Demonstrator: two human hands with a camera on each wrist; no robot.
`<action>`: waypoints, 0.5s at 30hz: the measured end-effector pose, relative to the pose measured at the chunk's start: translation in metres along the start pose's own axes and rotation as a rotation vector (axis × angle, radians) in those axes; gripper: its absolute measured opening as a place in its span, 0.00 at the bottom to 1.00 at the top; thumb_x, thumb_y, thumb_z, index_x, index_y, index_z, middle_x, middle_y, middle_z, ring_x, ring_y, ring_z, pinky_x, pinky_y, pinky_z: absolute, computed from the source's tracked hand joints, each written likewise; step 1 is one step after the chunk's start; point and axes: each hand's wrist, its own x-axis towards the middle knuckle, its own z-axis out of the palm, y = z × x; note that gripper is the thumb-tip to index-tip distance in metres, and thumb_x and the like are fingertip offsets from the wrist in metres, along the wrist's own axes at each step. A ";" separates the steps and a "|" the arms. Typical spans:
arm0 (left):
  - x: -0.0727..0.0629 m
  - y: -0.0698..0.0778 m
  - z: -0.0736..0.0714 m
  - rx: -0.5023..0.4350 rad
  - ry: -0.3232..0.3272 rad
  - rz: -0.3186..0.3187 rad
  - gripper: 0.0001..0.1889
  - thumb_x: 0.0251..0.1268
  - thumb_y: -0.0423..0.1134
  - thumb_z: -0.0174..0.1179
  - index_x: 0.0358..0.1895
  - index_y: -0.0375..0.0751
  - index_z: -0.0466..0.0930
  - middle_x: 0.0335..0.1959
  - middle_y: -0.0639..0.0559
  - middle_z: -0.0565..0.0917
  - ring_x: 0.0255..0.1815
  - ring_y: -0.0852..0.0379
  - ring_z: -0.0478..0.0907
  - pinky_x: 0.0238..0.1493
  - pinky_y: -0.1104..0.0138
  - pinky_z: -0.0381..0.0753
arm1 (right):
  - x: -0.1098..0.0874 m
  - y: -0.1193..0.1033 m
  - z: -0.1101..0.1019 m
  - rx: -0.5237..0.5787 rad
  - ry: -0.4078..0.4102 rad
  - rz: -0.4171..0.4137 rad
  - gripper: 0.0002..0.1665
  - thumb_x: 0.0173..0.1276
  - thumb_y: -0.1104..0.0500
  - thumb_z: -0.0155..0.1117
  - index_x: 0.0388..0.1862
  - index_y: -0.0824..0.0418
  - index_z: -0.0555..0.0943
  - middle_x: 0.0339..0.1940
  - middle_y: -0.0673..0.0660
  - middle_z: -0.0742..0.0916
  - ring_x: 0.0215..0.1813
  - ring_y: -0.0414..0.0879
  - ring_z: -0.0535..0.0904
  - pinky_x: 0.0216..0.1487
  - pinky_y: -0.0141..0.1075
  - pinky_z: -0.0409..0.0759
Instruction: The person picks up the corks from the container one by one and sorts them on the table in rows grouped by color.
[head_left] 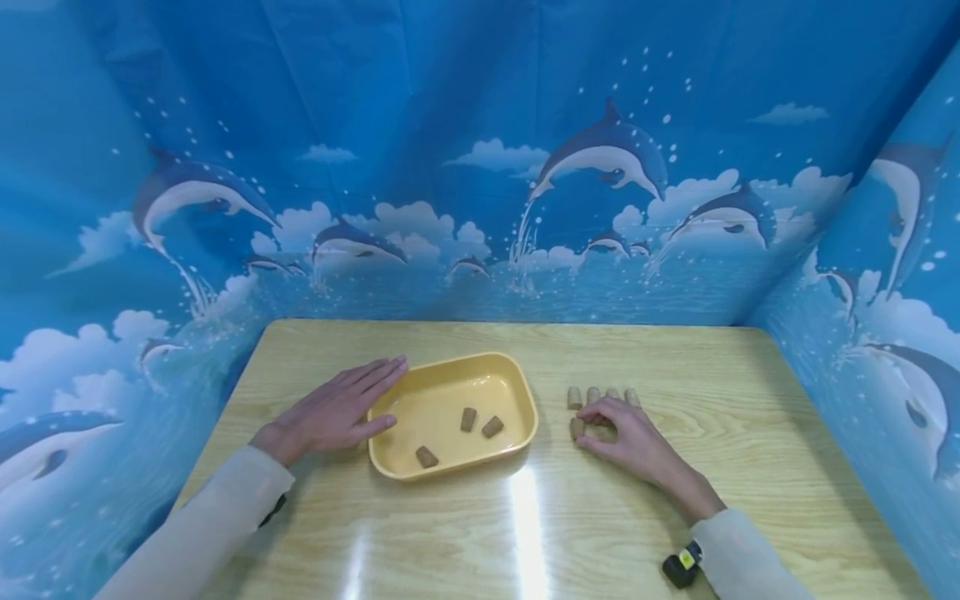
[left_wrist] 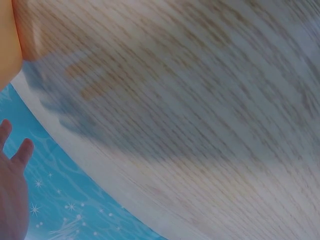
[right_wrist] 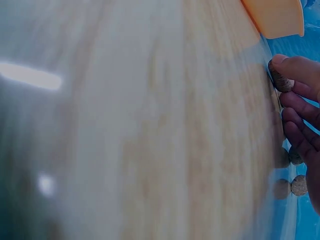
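Note:
My right hand (head_left: 621,433) pinches a brown cork stopper (head_left: 577,428) between thumb and fingertips, low over the wooden table. In the right wrist view that cork (right_wrist: 280,80) sits between the thumb and a finger. Just behind this hand several more corks (head_left: 574,397) stand in a row, partly hidden by the fingers. With fingers extended, my left hand (head_left: 341,410) rests at the left rim of a yellow rectangular tray (head_left: 454,470). Inside the tray lie three corks: one near the front left (head_left: 427,457) and two right of the middle, a cork (head_left: 468,419) and another cork (head_left: 492,427).
The light wood-grain table (head_left: 660,358) reaches back to a blue curtain (head_left: 465,125) printed with dolphins, which also runs along both sides. A black device (head_left: 681,568) is strapped at the right wrist. Bright reflections lie on the tabletop in front of the tray.

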 end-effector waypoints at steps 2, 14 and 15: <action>0.000 0.000 0.000 0.005 0.008 0.003 0.45 0.83 0.65 0.53 0.92 0.54 0.44 0.93 0.51 0.50 0.92 0.41 0.52 0.88 0.40 0.59 | 0.000 0.000 0.000 -0.004 0.001 -0.003 0.24 0.63 0.50 0.85 0.57 0.52 0.89 0.50 0.47 0.92 0.54 0.50 0.88 0.80 0.74 0.62; 0.000 0.001 -0.001 0.006 0.008 0.008 0.45 0.84 0.64 0.53 0.92 0.54 0.44 0.93 0.50 0.50 0.92 0.41 0.52 0.88 0.39 0.59 | -0.001 0.001 0.001 -0.016 0.016 -0.016 0.24 0.64 0.50 0.85 0.57 0.52 0.89 0.49 0.48 0.91 0.53 0.51 0.88 0.79 0.74 0.62; 0.000 0.001 -0.001 0.005 0.008 0.008 0.45 0.83 0.64 0.53 0.92 0.53 0.44 0.93 0.50 0.50 0.92 0.41 0.52 0.88 0.39 0.59 | -0.001 0.001 0.002 -0.015 0.019 -0.015 0.24 0.64 0.50 0.85 0.57 0.52 0.89 0.49 0.48 0.91 0.53 0.51 0.88 0.80 0.75 0.60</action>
